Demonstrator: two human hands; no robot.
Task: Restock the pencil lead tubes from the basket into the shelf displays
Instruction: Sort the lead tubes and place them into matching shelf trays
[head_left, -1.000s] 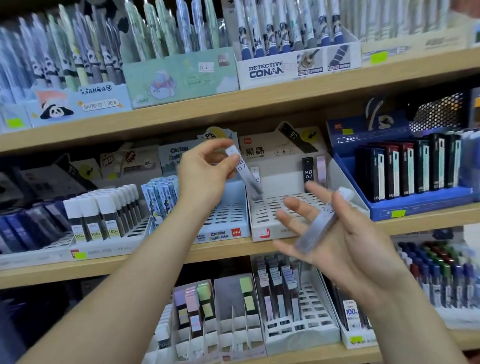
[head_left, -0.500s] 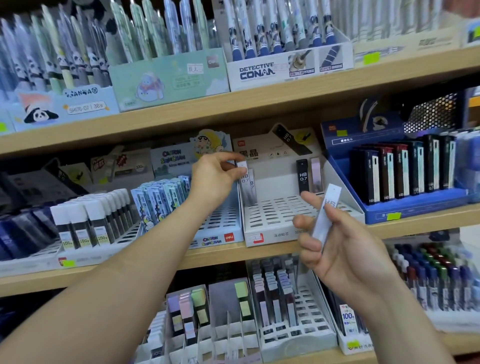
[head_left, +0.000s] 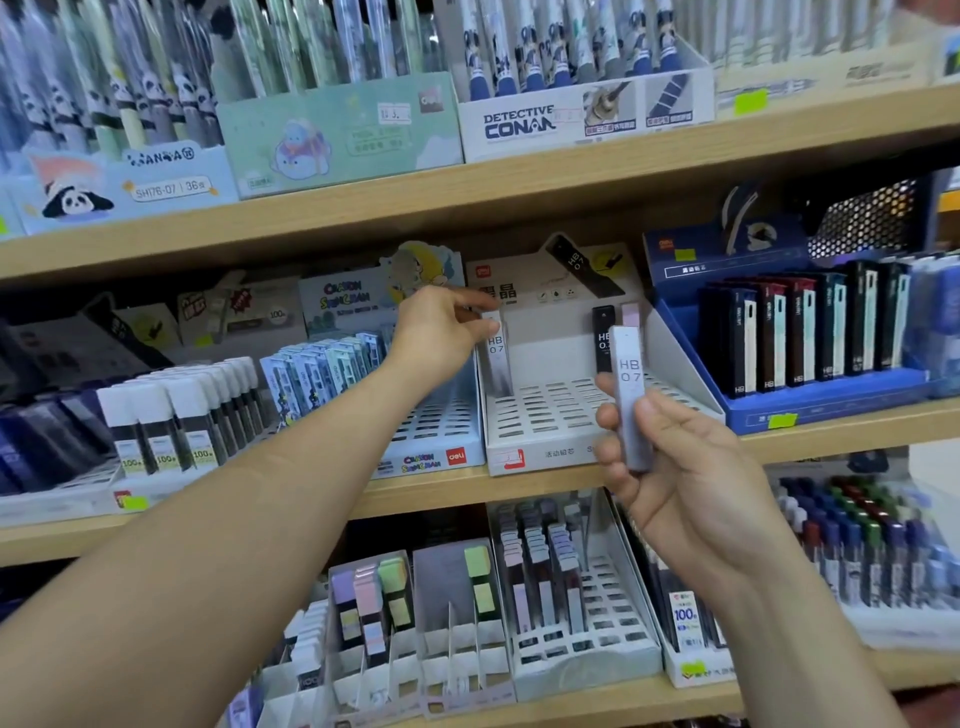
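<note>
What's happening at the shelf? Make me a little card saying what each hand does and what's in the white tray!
place: wooden shelf of pencil lead displays
left hand: pinches the top of a grey tube marked HB 0.7, upright at the back left of the white tray
right hand: grips a second grey tube, also HB 0.7, in front of the tray
also in tray: black tube and pink tube at the back right
tray slots: mostly empty

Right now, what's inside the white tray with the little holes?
A grey HB 0.7 tube pinched by the left hand, a black tube and a pale pink tube at the back. The right hand and its spare tube hide some slots.
</note>
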